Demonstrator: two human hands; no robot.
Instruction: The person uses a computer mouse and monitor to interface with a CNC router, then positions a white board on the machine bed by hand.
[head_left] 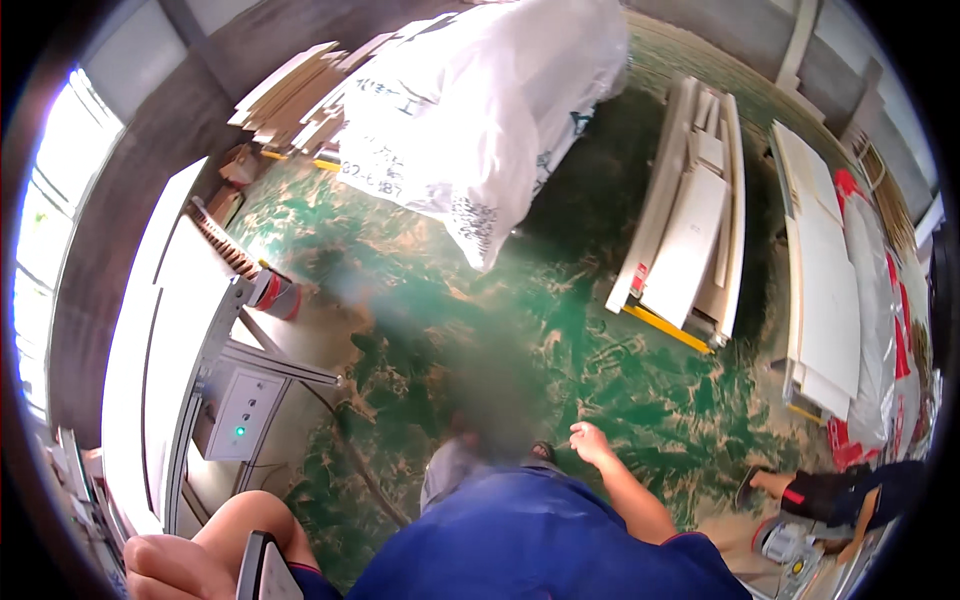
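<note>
My left hand [158, 568] is raised close at the lower left, its fingers curled; what they close on, if anything, is hidden. Next to it stands a flat, dark-edged object [262, 568], cut off by the lower rim; whether the hand touches it I cannot tell. In front of my blue shirt, my right hand [588, 440] hangs low over the green floor [480, 370], loosely closed with nothing visible in it. To the left is a white-topped machine table [150, 340] with a control box [240, 415] showing a lit green light.
A large white wrapped bundle [480, 110] stands ahead. Long white boards lie on a yellow-ended cart [668, 328]; another board stack [815, 270] is farther right. A red-and-grey bucket [275, 295] stands by the machine. At the lower right are a person's leg [772, 484] and a power tool [782, 540].
</note>
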